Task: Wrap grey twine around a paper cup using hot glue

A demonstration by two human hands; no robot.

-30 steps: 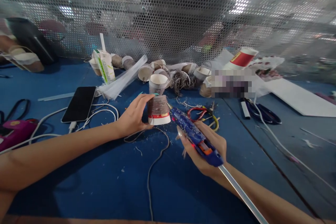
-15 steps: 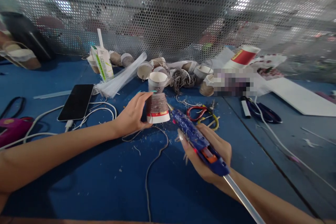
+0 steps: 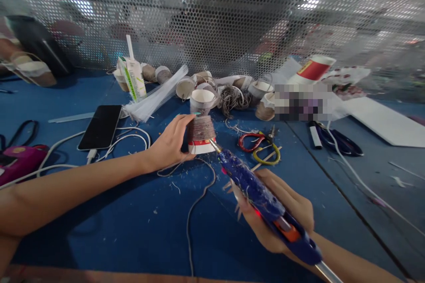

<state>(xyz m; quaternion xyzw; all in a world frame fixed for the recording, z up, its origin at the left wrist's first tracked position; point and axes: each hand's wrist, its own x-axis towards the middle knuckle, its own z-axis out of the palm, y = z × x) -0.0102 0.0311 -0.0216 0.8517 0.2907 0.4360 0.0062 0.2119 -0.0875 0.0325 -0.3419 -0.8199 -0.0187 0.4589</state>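
My left hand (image 3: 174,143) grips a cord-wrapped paper cup (image 3: 202,129) from its left side; a white-rimmed cup (image 3: 202,97) stands on top of it. Grey-brown cord covers most of the lower cup, and a red and white band shows at its base. In my right hand (image 3: 275,212) is a blue glue gun (image 3: 252,185), fingers wrapped round the handle. Its metal nozzle points at the red band on the cup's right and looks to touch or nearly touch it. A loose grey cord (image 3: 190,221) trails from the cup toward the front edge.
Scissors (image 3: 260,143) lie behind the glue gun. Wrapped cups and a cord tangle (image 3: 230,99) line the mesh screen (image 3: 212,22). A phone (image 3: 100,127), white cables and a magenta object (image 3: 23,163) are at left; a marker (image 3: 315,136) and white board (image 3: 388,119) at right.
The glue gun has moved down and toward the viewer at its rear, its nozzle now lower at the red band. My left hand still holds the cup. The whole view has shifted slightly.
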